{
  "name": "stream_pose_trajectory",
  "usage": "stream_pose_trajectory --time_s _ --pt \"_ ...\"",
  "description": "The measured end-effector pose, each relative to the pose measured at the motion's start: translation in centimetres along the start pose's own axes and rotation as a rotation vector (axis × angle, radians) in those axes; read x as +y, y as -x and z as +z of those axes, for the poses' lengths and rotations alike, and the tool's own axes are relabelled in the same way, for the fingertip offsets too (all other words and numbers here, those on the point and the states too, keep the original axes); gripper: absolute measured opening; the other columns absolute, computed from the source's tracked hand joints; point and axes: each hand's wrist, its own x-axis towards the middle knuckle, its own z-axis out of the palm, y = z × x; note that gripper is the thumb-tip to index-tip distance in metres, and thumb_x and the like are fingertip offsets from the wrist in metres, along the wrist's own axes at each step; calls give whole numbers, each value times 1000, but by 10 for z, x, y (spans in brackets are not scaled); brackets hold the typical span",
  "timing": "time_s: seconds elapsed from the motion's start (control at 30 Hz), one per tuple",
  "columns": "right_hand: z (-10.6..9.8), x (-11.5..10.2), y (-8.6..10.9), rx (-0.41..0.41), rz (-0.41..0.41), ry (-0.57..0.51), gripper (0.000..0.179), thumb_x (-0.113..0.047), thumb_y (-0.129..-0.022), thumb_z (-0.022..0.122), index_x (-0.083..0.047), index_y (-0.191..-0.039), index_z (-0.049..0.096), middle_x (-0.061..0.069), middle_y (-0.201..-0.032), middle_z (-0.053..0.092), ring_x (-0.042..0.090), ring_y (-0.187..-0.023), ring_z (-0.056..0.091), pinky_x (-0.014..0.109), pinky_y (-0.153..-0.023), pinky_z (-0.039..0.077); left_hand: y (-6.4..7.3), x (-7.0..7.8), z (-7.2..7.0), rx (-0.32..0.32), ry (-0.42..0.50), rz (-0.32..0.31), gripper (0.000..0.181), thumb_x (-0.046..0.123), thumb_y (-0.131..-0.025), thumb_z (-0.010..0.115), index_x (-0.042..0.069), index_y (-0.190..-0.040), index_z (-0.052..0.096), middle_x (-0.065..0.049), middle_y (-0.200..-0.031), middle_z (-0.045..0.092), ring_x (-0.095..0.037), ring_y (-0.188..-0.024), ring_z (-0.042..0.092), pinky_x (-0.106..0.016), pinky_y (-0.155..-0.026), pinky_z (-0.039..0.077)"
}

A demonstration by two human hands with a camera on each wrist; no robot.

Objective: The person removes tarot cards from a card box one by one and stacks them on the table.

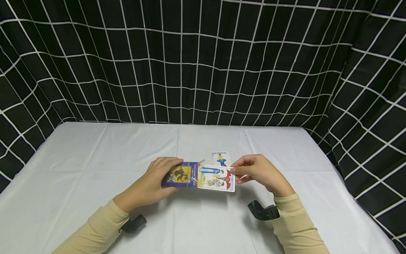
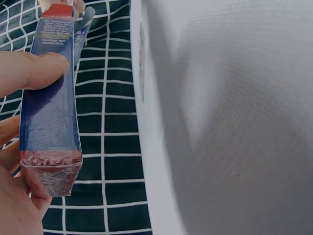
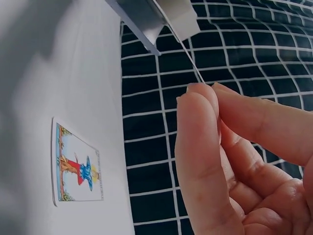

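A blue tarot card box (image 1: 178, 175), with a yellow picture on its front, is gripped in my left hand (image 1: 147, 185) above the table. In the left wrist view the thumb presses along the narrow side of the box (image 2: 51, 117). An illustrated tarot card (image 1: 214, 178) lines up with the box's right end, its left edge right at the opening. Thumb and fingers of my right hand (image 1: 258, 173) pinch the card's far right edge. Seen edge-on in the right wrist view, the card is a thin strip between the fingertips (image 3: 198, 95). Small flaps stand out at the box's opening.
Another tarot card (image 1: 220, 157) lies face up on the white tablecloth (image 1: 95, 158), just behind the held card and partly covered by it in the head view. A black curtain with a white grid (image 1: 190, 70) rises behind the table and along its sides.
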Motion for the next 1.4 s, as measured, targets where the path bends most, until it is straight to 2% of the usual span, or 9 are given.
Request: stream_pose_trajectory --time_s 0.5,0.77,1.07,1.4 --pt "-13 2 2 -39 18 -6 27 -3 -90 66 18 -107 63 0 -81 70 10 -69 66 27 -68 61 0 -1 1 -1 -8 -2 75 15 -78 80 7 -144 46 -11 -144 52 -30 -135 44 -53 -116 32" --pt "-21 3 3 3 22 -7 30 -5 -90 68 17 -109 63 -1 -78 70 7 -68 64 27 -69 61 -1 -1 0 2 -8 -2 75 15 -78 81 6 -144 46 -11 -144 52 -30 -135 44 -54 -116 31" --pt "-28 4 6 9 -4 -37 31 -6 -91 67 18 -110 63 -3 -79 71 5 -69 66 28 -71 61 -1 -1 -1 10 -15 8 74 15 -78 81 6 -143 47 -11 -143 53 -29 -132 46 -53 -114 33" --pt "-31 4 6 44 20 -84 30 -5 -91 66 18 -110 61 -1 -76 71 6 -67 69 26 -70 61 -1 -1 0 20 -12 16 74 13 -77 82 6 -142 48 -11 -141 54 -30 -131 46 -53 -113 34"
